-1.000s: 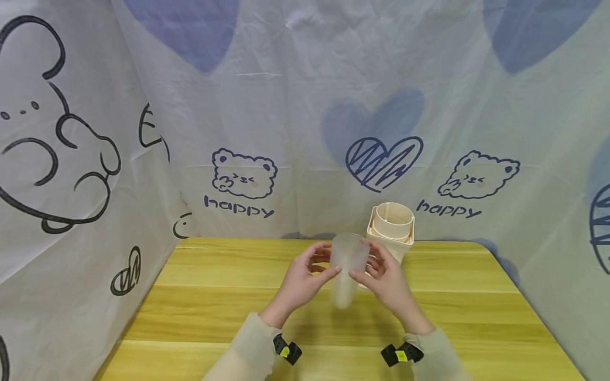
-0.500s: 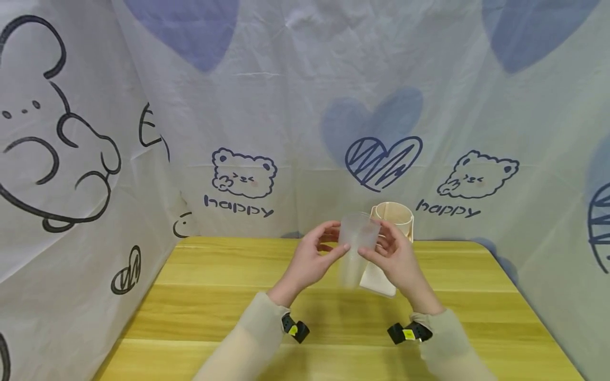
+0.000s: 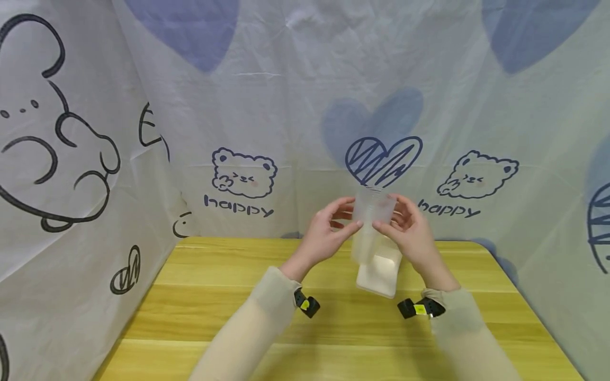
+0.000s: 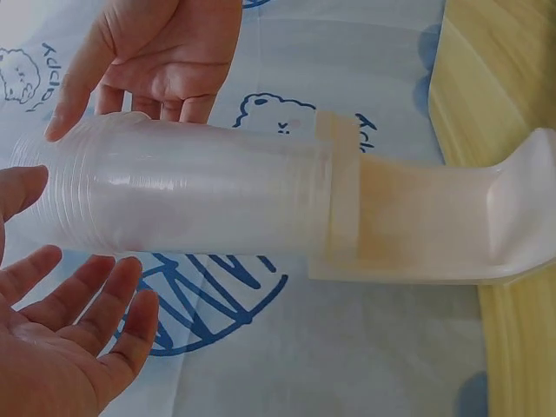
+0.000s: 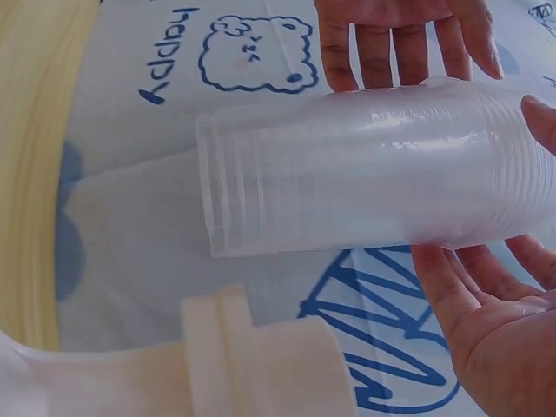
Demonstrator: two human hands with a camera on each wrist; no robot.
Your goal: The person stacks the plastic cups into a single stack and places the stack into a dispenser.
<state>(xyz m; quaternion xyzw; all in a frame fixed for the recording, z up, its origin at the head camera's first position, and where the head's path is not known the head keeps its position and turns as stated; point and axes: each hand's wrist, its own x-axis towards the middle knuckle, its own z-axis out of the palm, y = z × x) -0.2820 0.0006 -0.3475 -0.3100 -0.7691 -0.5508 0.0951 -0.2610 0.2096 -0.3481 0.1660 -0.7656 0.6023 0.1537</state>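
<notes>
A stack of clear plastic cups is held upright above the table, rims upward. My left hand grips it from the left near the rims, thumb at the front. From the right, my right hand holds it at the same height. In the wrist views the stacked rims and the narrower bottom end show clearly. Behind and below the cups stands a cream cup holder with a flat foot and a round collar. The cups hide its upper part in the head view.
The wooden table extends around the holder. A white cloth printed with hearts and bears hangs behind the table's far edge and along both sides. Each wrist carries a black strap camera.
Both hands have raised the cup stack and moved it to the right and away, toward the holder. The holder's top ring has become hidden behind the cups and hands.
</notes>
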